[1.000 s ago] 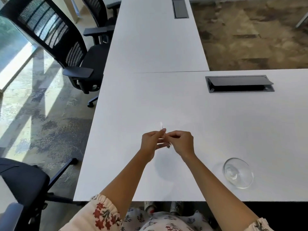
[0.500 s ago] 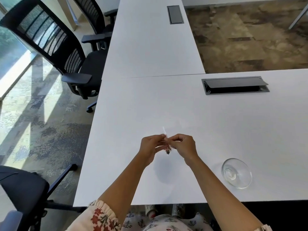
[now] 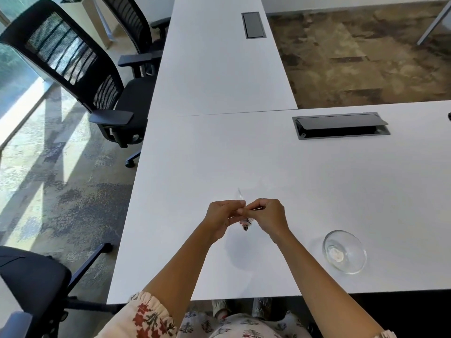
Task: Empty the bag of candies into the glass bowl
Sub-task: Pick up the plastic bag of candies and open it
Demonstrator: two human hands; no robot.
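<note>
A small clear plastic bag of candies (image 3: 244,224) hangs between my two hands above the white table (image 3: 305,181). Its thin top edge sticks up past my fingers, and something dark shows at its lower end. My left hand (image 3: 220,219) and my right hand (image 3: 267,215) both pinch the bag's top, fingertips touching. The glass bowl (image 3: 344,251) stands on the table to the right of my right hand, near the front edge, apart from both hands. Whether anything lies in the bowl is hard to tell.
A dark cable hatch (image 3: 340,125) with its lid raised sits in the table at the back right. A second white table with another hatch (image 3: 253,25) extends away. Black office chairs (image 3: 80,76) stand along the left side, one (image 3: 29,284) at the near left.
My hands stay together on the bag and have hardly moved. The camera view has shifted slightly.
</note>
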